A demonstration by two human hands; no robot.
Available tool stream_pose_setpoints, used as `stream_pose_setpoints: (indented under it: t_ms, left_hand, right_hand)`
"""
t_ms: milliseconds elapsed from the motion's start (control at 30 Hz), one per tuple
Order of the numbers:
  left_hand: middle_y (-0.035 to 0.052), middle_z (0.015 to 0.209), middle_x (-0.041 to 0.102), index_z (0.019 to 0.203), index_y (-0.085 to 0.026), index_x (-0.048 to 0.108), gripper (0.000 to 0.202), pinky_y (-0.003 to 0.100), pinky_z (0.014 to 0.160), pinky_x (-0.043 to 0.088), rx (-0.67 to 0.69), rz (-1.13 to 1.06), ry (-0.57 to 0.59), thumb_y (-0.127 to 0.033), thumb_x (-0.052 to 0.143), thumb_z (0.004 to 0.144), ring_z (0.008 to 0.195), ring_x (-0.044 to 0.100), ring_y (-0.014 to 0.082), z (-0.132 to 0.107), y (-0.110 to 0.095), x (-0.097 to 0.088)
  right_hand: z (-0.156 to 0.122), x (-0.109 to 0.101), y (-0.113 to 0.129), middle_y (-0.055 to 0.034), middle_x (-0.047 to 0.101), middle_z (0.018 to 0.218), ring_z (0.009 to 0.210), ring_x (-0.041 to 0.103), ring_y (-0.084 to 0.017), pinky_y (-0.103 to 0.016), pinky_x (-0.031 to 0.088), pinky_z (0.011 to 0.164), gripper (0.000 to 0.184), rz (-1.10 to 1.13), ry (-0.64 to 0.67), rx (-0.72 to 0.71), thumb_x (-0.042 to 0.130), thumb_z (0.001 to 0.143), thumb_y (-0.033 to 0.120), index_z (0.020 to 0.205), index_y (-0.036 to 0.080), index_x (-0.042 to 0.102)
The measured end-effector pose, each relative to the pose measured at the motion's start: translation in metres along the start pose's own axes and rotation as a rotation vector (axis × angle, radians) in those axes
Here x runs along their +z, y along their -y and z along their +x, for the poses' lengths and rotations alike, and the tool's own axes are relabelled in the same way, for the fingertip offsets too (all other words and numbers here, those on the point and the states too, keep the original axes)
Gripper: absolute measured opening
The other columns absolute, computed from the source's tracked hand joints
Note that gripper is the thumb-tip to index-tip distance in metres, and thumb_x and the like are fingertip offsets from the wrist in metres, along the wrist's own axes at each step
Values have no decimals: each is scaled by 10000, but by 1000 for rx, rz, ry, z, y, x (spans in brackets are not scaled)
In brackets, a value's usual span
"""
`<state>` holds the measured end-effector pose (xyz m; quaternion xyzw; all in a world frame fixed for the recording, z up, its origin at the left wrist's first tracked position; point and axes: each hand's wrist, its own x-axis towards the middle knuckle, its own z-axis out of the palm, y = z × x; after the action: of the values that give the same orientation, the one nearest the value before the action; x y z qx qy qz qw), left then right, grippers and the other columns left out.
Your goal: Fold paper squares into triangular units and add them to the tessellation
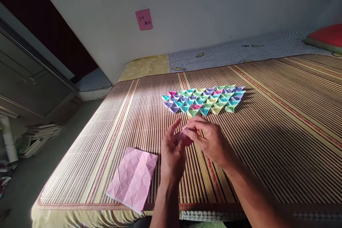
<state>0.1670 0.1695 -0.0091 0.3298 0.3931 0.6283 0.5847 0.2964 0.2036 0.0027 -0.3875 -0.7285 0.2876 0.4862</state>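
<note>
- A small pink paper piece is held up between two bare hands, above a striped mat spread over a bed.
- By the right hand, the piece is pinched between thumb and forefinger.
- On the left hand, one digit is raised apart from the rest; whether the others are pressed on the paper cannot be told, as they are partly hidden.
- Beyond the hands, rows of small pointed paper shapes are set close together in teal, green, purple, yellow and pink; these are judged to be finished folding.
- At the near left, a flat pink paper panel marked with diamonds is laid on the mat; it appears largely complete.
- The held piece seems unfinished and has not been set down. How many more pieces are left to be folded cannot be told.
</note>
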Motion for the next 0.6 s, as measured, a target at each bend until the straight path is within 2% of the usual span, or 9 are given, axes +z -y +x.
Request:
stream_pose_setpoints:
  t_ms: [100, 233, 300, 367, 467, 600]
  left_hand:
    - [70, 853, 798, 1270, -167, 663, 560, 322, 788, 580, -16, 19, 28, -267, 866, 758, 814, 749, 201, -1, 2, 1]
    - [92, 824, 795, 919, -124, 771, 290, 341, 760, 600, -65, 63, 85, -332, 871, 744, 750, 750, 211, 0, 2, 4]
    - [88, 768, 782, 832, -122, 783, 302, 349, 704, 606, -87, 50, 101, -385, 881, 720, 676, 741, 211, 0, 1, 6]
    - [83, 732, 770, 834, -124, 795, 347, 355, 668, 605, -112, 21, 111, -433, 885, 702, 635, 733, 214, 0, 0, 7]
    - [89, 725, 758, 824, -118, 800, 389, 348, 662, 595, -126, 28, 117, -493, 850, 736, 634, 726, 213, 0, -1, 5]
    - [86, 674, 728, 765, -106, 796, 425, 301, 625, 553, -76, 136, 99, -531, 808, 771, 619, 689, 193, 0, -3, 2]
  right_hand:
    - [-1, -1, 1, -22, 659, 833, 829, 649, -176, -324, 509, 789, 184, 66, -23, 29, 599, 934, 222, 770, 210, 682]
    - [-2, -5, 1, -14, 630, 779, 734, 606, -162, -296, 501, 699, 188, 199, -51, 177, 605, 930, 289, 782, 196, 675]
    - [-3, -6, 1, -6, 621, 735, 662, 578, -149, -271, 489, 621, 201, 264, -56, 265, 617, 925, 334, 793, 192, 671]
    - [-3, -6, 2, 4, 611, 697, 629, 562, -142, -255, 476, 583, 210, 299, -65, 305, 632, 912, 356, 785, 192, 664]
    - [-2, -6, 4, 8, 615, 688, 625, 558, -138, -242, 459, 565, 216, 307, -60, 292, 637, 903, 357, 766, 192, 665]
    - [-2, -4, 5, -4, 643, 694, 633, 568, -141, -246, 456, 582, 231, 246, -33, 267, 625, 909, 350, 758, 183, 675]
